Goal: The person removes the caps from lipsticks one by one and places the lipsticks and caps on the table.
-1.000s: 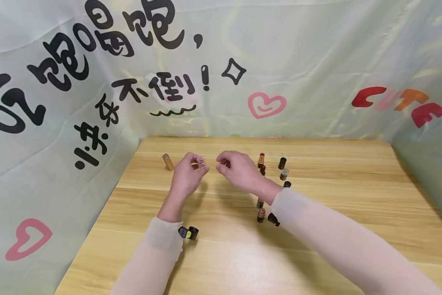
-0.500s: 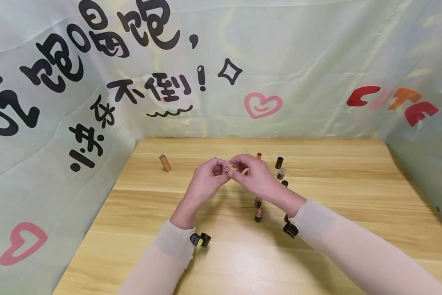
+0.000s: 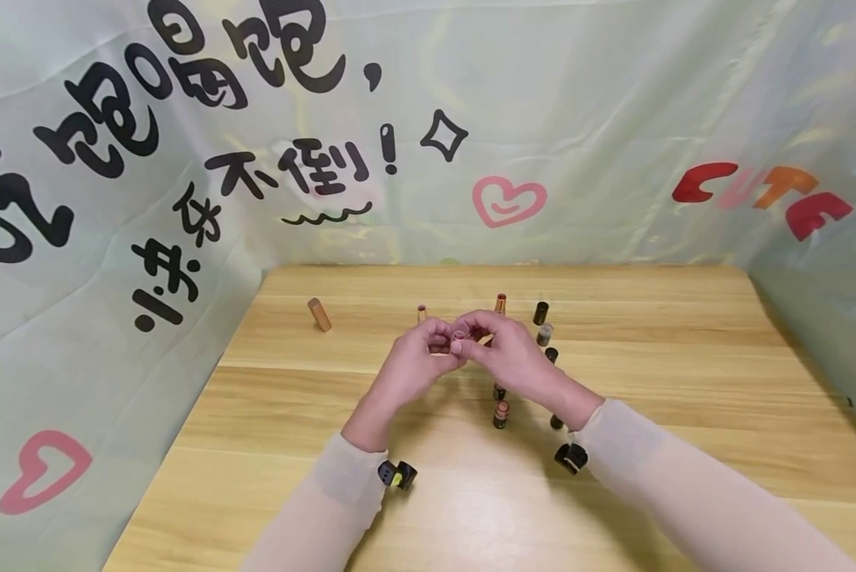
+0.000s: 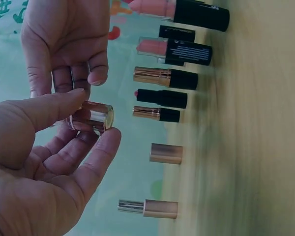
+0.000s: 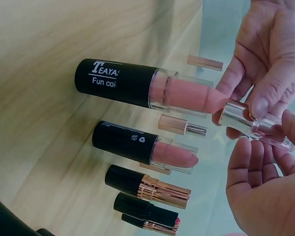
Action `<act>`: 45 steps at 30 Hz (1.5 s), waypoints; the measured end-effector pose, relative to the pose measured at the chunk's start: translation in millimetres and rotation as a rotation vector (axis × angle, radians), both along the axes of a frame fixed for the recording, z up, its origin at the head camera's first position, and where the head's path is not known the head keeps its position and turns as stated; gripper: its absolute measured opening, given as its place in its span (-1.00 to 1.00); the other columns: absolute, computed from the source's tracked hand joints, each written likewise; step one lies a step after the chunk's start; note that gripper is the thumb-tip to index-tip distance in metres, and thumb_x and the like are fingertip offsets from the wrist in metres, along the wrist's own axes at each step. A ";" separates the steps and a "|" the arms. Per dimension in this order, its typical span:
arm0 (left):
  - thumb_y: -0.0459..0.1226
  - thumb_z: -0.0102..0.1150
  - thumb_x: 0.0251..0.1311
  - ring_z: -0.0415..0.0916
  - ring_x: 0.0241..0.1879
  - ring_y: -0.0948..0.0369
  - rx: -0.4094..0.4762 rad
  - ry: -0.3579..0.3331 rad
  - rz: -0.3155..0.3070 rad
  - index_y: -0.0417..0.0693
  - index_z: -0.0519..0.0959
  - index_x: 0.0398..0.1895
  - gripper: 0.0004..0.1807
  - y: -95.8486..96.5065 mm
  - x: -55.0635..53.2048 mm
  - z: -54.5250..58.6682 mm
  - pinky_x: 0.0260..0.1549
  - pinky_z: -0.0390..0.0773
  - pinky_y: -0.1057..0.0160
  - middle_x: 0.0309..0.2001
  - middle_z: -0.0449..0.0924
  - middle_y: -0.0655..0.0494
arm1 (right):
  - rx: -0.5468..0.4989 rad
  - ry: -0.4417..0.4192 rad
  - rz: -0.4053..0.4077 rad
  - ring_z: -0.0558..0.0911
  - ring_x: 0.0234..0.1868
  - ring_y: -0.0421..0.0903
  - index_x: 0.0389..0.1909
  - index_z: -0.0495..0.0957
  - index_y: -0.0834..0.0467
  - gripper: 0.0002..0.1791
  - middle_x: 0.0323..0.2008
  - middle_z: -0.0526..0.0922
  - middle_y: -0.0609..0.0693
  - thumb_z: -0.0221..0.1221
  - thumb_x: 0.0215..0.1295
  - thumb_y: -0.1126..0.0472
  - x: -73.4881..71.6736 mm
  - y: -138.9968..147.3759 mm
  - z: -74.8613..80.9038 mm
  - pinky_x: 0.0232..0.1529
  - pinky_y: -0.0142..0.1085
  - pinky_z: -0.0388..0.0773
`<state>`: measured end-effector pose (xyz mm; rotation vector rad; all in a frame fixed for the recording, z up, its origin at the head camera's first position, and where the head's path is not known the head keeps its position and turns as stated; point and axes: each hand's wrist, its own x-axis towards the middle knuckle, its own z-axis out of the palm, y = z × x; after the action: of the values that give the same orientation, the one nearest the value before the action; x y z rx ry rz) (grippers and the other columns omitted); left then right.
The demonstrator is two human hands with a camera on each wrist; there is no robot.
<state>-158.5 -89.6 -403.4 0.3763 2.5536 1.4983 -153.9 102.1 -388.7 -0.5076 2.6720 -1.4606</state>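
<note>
Between my two hands is a small lipstick tube [image 5: 235,117] with a shiny rose-gold base and a clear end [image 5: 275,140]. My left hand [image 3: 415,364] pinches the rose-gold part between thumb and fingers, as the left wrist view shows at the tube [image 4: 92,117]. My right hand [image 3: 519,359] holds the clear end with thumb and fingertips. The fingertips of both hands nearly meet above the table. Whether a colour stick sits inside the tube cannot be told.
A row of upright lipsticks stands right of the hands, among them a large black one with pink tip [image 5: 118,83] and a gold-and-black one [image 5: 160,189]. Left stand a rose-gold cap [image 3: 319,314] and a silver-necked tube [image 5: 182,125]. Fabric walls [image 3: 599,143] enclose the table [image 3: 256,445].
My left hand has moved right with the tube, and my right hand has met it and taken hold of the clear end. A narrow tube behind the left hand has come into view.
</note>
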 end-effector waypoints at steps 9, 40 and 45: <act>-0.24 0.48 0.28 0.72 0.04 0.12 -0.036 0.013 -0.028 -0.01 0.65 0.05 -0.69 0.9 0.3 -4.1 0.11 0.68 0.09 0.00 0.75 0.10 | -0.036 -0.039 -0.017 0.69 0.03 0.00 0.07 0.66 0.04 -0.74 0.03 0.74 -0.02 0.36 0.45 0.08 -0.5 1.4 -4.5 -0.02 -0.11 0.66; -0.21 0.49 0.27 0.72 -0.12 0.23 -0.072 0.126 -0.044 0.03 0.74 0.12 -0.65 -8.4 8.7 1.7 -0.12 0.72 0.23 -0.13 0.81 0.17 | -0.057 0.025 -0.074 0.70 -0.07 -0.08 -0.01 0.66 0.03 -0.79 -0.13 0.75 -0.09 0.30 0.49 0.02 7.7 -8.9 2.2 -0.02 -0.11 0.65; -0.22 0.47 0.29 0.73 -0.08 0.20 -0.077 0.129 -0.044 0.06 0.71 0.23 -0.56 -9.4 8.7 1.4 -0.09 0.72 0.21 -0.12 0.81 0.18 | -0.064 0.029 -0.082 0.70 -0.08 -0.06 0.00 0.64 0.02 -0.76 -0.10 0.75 -0.07 0.26 0.51 -0.02 6.9 -9.5 4.8 -0.01 -0.07 0.64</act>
<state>-149.8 -99.0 -402.1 0.5311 2.6726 1.3993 -147.0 92.7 -383.9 -0.4312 2.7068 -1.5767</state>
